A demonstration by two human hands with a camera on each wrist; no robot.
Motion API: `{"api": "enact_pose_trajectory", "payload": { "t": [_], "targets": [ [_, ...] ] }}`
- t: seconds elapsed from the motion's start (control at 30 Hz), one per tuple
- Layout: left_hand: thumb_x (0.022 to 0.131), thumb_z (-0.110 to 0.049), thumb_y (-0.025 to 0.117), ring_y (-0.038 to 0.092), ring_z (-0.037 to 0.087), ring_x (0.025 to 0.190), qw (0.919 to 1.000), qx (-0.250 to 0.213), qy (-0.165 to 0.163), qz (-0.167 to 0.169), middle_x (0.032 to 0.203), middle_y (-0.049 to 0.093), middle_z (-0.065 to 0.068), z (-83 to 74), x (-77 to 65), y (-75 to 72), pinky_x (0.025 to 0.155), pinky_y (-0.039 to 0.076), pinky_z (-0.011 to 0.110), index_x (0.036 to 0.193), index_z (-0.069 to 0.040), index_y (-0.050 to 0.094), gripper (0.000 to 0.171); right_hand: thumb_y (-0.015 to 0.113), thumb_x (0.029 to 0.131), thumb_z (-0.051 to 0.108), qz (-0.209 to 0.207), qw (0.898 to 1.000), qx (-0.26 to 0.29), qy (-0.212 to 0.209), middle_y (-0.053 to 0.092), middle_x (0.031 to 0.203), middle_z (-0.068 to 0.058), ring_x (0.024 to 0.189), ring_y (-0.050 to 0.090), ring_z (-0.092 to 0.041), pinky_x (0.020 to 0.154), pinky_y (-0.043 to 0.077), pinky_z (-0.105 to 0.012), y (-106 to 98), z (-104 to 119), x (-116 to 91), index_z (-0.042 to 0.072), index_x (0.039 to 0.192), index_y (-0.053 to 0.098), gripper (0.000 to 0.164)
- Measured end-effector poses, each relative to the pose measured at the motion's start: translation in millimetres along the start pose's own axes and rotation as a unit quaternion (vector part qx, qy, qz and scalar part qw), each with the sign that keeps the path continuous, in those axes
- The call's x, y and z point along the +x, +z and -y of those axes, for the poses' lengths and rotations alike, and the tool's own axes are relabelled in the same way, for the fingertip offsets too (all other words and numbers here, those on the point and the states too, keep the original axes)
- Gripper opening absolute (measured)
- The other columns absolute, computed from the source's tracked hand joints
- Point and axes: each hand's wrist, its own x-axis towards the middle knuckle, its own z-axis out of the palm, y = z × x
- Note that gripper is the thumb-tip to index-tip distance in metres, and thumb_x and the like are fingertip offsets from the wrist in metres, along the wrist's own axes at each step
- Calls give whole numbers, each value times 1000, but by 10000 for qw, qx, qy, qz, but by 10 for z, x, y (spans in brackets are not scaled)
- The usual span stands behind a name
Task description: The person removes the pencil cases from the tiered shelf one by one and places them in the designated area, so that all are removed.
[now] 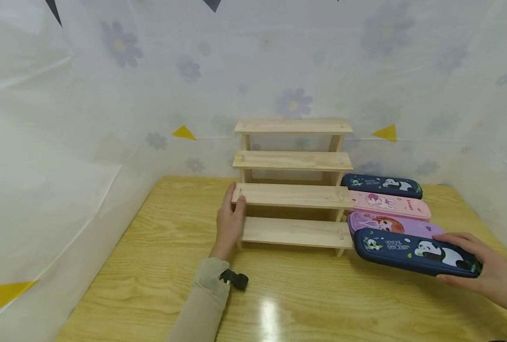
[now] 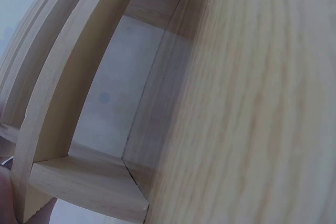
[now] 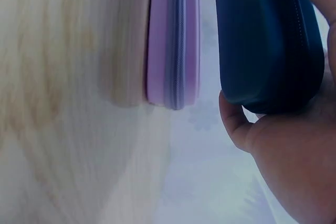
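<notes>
A four-tier wooden step shelf stands on the table, and my left hand holds the left end of its second tier from the bottom. In the left wrist view, the thumb shows at the corner of a shelf board. My right hand grips the right end of a dark blue pencil case with panda pictures. That pencil case is raised off the table, as the gap under it in the right wrist view shows. Just behind it lies a purple pencil case with a girl's picture, partly covered.
Farther back, right of the shelf, lie a pink rabbit pencil case and another dark blue panda pencil case. The wood-grain table is bordered by a whitish flowered sheet with yellow triangles on it.
</notes>
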Motion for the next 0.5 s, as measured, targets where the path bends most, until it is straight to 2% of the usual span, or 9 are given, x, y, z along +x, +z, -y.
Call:
{"api": "enact_pose_trajectory", "payload": {
  "t": [0.07, 0.3, 0.37, 0.5],
  "targets": [
    [103, -50, 42, 47, 23, 57, 10000, -13, -12, 11, 66, 53, 10, 0, -2, -3, 53, 44, 37, 152, -44, 29, 50, 89, 72, 33, 74, 9999, 15, 70, 36, 137, -28, 112, 33, -54, 82, 32, -66, 16, -30, -4, 9, 146, 44, 90],
    [103, -51, 41, 47, 23, 56, 10000, -30, -77, 48, 67, 54, 15, 3, -11, 0, 53, 44, 37, 152, -45, 29, 50, 90, 71, 32, 166, 9998, 4, 102, 37, 136, -28, 113, 33, -55, 91, 26, -76, 62, -174, -22, 8, 144, 45, 89],
    [103, -52, 42, 47, 22, 56, 10000, -22, -84, 37, 67, 54, 14, -6, -12, 0, 53, 44, 37, 151, -46, 29, 51, 89, 71, 34, 315, 9994, -46, 160, 36, 136, -30, 112, 32, -56, 87, 26, -79, 73, -196, -22, 9, 144, 44, 89],
    [103, -52, 42, 46, 21, 55, 10000, -14, -59, 1, 65, 52, 9, -10, -10, -2, 52, 43, 36, 152, -44, 30, 51, 88, 73, 38, 573, 9981, -135, 191, 33, 138, -32, 114, 31, -58, 83, 29, -79, 91, -216, -3, 11, 146, 43, 90]
  ]
}}
